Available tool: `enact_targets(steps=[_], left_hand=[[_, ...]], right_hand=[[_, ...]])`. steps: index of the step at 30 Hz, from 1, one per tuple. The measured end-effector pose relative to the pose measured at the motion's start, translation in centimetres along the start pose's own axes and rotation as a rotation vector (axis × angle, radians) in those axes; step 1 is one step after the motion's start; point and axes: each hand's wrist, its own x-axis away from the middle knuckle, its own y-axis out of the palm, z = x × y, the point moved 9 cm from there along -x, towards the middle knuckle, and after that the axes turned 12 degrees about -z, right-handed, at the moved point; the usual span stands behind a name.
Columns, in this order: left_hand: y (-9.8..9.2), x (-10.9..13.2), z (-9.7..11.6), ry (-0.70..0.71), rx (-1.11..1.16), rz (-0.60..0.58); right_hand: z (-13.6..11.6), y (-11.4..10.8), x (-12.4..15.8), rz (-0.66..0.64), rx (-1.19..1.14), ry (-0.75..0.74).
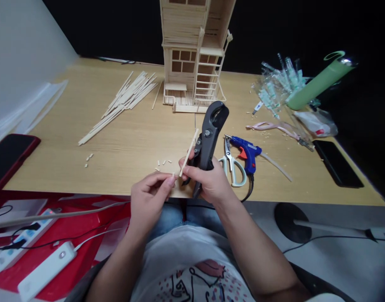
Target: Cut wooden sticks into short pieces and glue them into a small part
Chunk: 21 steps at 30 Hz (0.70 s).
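Note:
My right hand [213, 180] is closed round a dark grey hand cutter [208, 144], its hooked jaw pointing away from me. The same hand also pinches a short wooden stick [189, 152] between thumb and finger, beside the cutter. Just left of it, my left hand [151, 195] pinches a tiny cut piece of wood [173, 174] between thumb and forefinger. Several small cut pieces [164, 162] lie on the table beyond my left hand. Behind the cutter stands a model house [186, 63] built of thin sticks, with a ladder [208, 75] on its front.
A pile of sticks [129, 94] lies left of the house. On the right are scissors [231, 163], a blue glue gun [249, 153], pink pliers-like handles [274, 125], a green bottle [320, 84] and a black phone [339, 163]. Another phone [11, 157] lies at the left edge.

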Motion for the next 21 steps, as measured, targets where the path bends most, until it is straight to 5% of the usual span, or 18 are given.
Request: enact_targets(steps=[21], left_hand=[[0.2,-0.2,0.9,0.060,-0.259,-0.055]], right_hand=[[0.9,-0.3,0.9,-0.029,0.076,0.085]])
